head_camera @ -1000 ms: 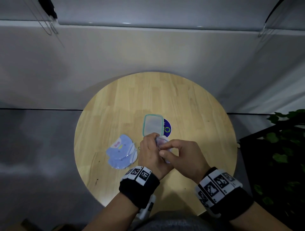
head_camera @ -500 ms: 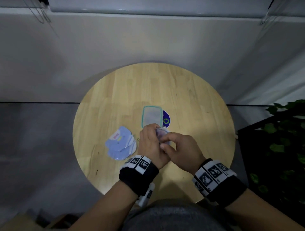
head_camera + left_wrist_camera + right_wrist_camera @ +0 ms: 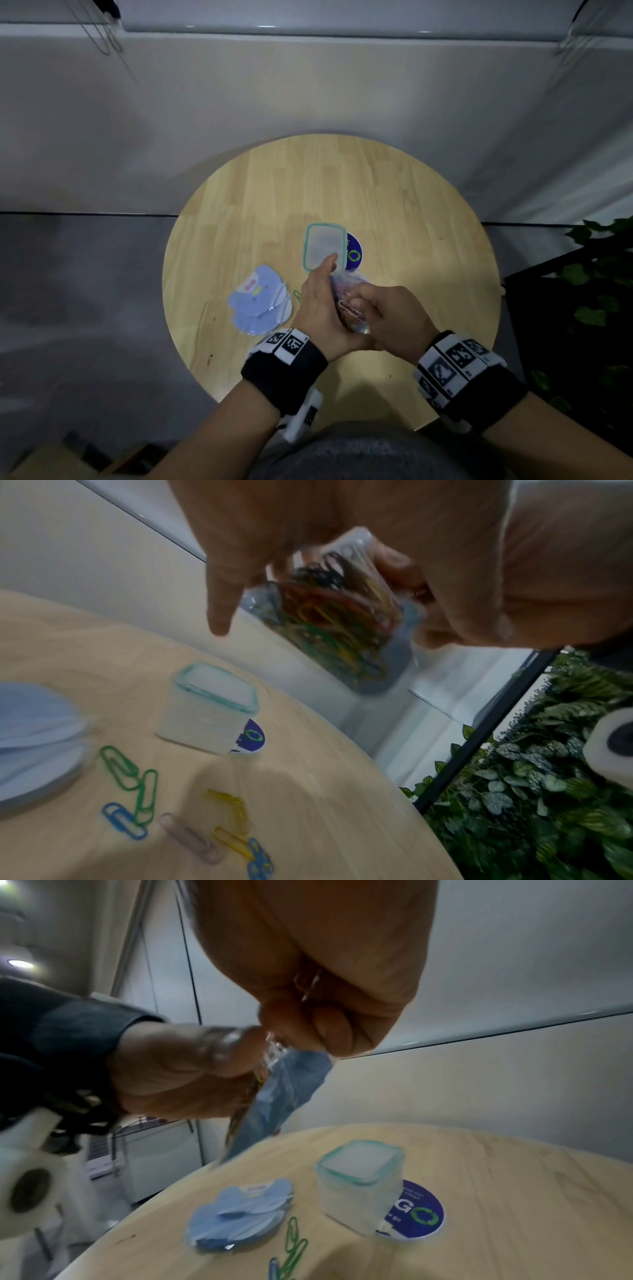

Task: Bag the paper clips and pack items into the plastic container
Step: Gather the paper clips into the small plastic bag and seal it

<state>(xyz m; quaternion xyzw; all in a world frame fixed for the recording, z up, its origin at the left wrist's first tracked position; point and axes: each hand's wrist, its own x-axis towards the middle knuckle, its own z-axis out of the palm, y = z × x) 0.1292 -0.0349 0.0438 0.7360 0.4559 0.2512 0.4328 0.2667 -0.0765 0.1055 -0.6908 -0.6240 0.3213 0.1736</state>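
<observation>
A small clear plastic bag [image 3: 342, 610], stuffed with a tangle of red, green, yellow and dark paper clips, is being held in the air above the near part of a round wooden table [image 3: 394, 192], just short of its centre. The bag is being gripped from the left by the left hand [image 3: 320, 308], whose fingers are curled against it while one finger is being held out straight. The bag's top edge is being pinched by the right hand [image 3: 390, 315], fingers closed on the plastic; a pale pink clip [image 3: 349, 308] is showing at that hand's fingertips, though whether it is inside the bag or outside cannot be told. A translucent plastic container [image 3: 323, 247] with a teal-rimmed lid on top is standing upright near the table's centre, partly covering a round blue sticker [image 3: 354, 253] with a green recycling mark. A stack of light blue shaped cards [image 3: 260, 301] is lying toward the left edge. Loose clips [image 3: 143, 799] in green, blue, yellow and pink are being shown scattered on the wood between the cards and the near edge in the left wrist view; from the head camera most of them are being hidden beneath the hands. The bag is blurred in both wrist views, and its seal cannot be made out.
</observation>
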